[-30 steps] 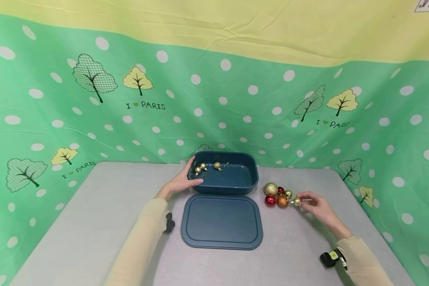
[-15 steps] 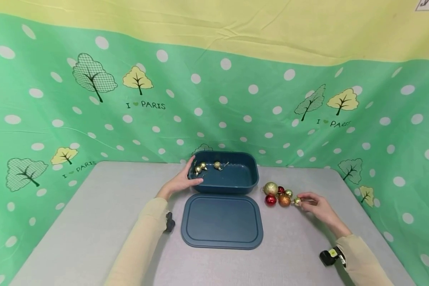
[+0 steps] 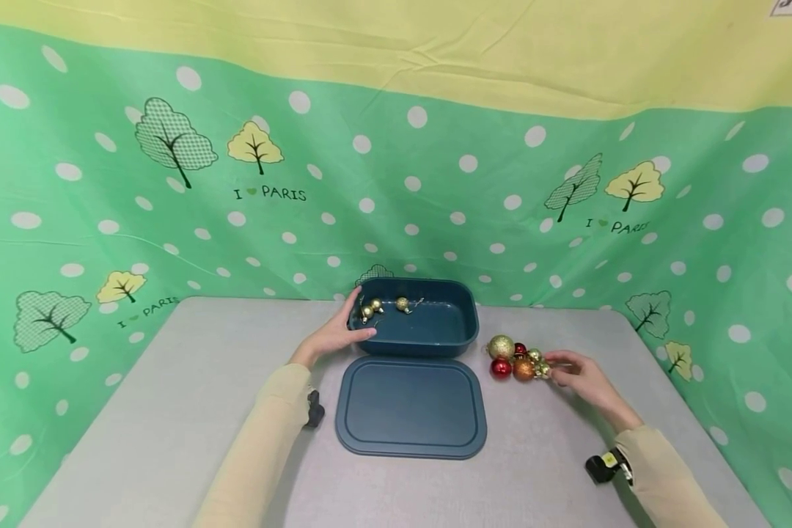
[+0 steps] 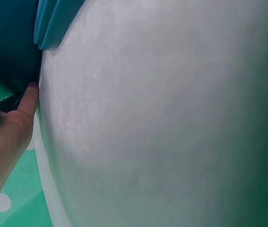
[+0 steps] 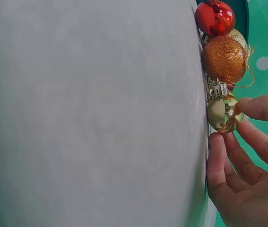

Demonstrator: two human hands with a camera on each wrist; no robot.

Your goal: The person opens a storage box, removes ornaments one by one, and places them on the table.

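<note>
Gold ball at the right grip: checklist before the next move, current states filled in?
1. Gold ball in hand: ok, at the fingertips of the right grip.
2. Ball clear of its neighbours: not ok, crowded by the orange ball.
3. Ball lifted off the table: cannot tell.
4. Box steadied: ok, left grip is on its left end.
5. Box open on top: ok, the lid lies in front of it.
6. Room in the box: ok, three small gold balls sit in its left and middle; floor shows on the right.
</note>
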